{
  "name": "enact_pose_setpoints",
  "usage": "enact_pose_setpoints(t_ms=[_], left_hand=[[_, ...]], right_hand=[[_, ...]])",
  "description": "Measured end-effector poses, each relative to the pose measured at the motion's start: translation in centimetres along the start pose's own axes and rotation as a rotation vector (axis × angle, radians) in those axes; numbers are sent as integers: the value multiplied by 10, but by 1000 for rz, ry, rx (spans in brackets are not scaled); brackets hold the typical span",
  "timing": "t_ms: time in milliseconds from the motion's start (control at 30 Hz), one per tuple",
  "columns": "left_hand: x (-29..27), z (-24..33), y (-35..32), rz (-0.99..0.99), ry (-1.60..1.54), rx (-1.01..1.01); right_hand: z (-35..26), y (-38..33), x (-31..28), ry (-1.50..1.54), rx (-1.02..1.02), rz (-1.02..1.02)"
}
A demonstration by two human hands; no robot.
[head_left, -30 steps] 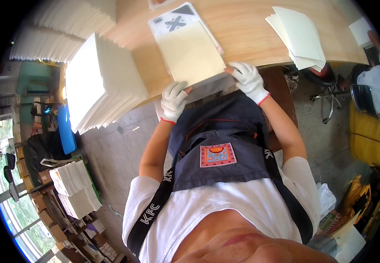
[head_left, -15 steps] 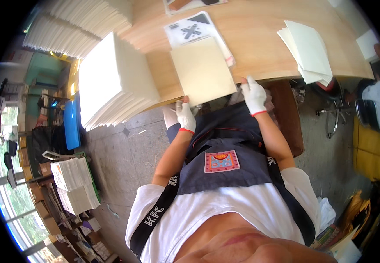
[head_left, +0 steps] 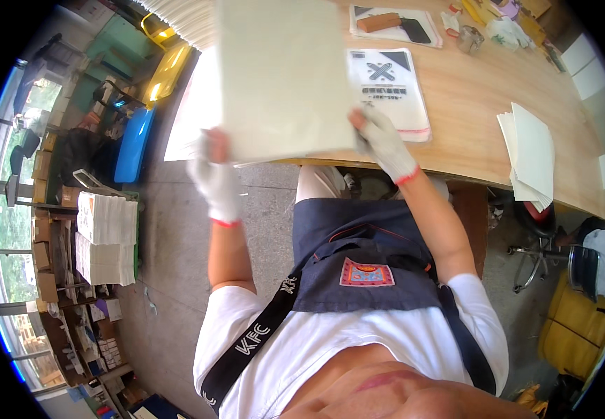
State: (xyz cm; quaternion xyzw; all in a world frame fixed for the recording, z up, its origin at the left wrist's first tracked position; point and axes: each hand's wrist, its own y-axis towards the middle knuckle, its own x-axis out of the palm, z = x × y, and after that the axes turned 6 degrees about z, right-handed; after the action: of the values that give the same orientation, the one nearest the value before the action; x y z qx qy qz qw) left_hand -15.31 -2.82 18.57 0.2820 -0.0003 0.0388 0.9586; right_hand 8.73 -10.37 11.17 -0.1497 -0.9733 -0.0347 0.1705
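Observation:
Both gloved hands hold up a large cream-coloured sheet stack [head_left: 281,77] in front of me, above the edge of the wooden table [head_left: 484,105]. My left hand [head_left: 215,174] grips its lower left edge and my right hand [head_left: 381,138] grips its lower right corner. Behind the lifted stack, a printed white packet [head_left: 390,87] with a black cross mark lies flat on the table. More white sheets [head_left: 187,119] lie beneath the lifted stack at the left.
A fanned pile of cream sheets [head_left: 529,157] hangs over the table's right edge. A brown block and a dark slab [head_left: 393,22] rest on paper at the back. White stacks [head_left: 103,237] sit on the floor at left, by a blue container [head_left: 133,143].
The cream stack has been lifted off the table and raised toward me, shifted left. My view has swung, so the printed packet now shows at the right of the stack.

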Motion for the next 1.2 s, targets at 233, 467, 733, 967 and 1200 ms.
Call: enact_pose_setpoints(t_ms=[233,467,733,967,1200], left_hand=[[-75,-37,91,-216,792,-27],[-153,-212,32,-232,-1002,-259],[-74,-242,-154,64,-92,-511],[52,-143,-154,-703,187,170],[124,-111,-124,-801,126,377]], right_hand=[[-32,66,100,-374,3,-58],[-8,16,23,98,-11,83],[4,-142,-237,-189,-156,1332],[-32,-182,-347,96,200,1256],[-6,-203,-338,542,76,986]])
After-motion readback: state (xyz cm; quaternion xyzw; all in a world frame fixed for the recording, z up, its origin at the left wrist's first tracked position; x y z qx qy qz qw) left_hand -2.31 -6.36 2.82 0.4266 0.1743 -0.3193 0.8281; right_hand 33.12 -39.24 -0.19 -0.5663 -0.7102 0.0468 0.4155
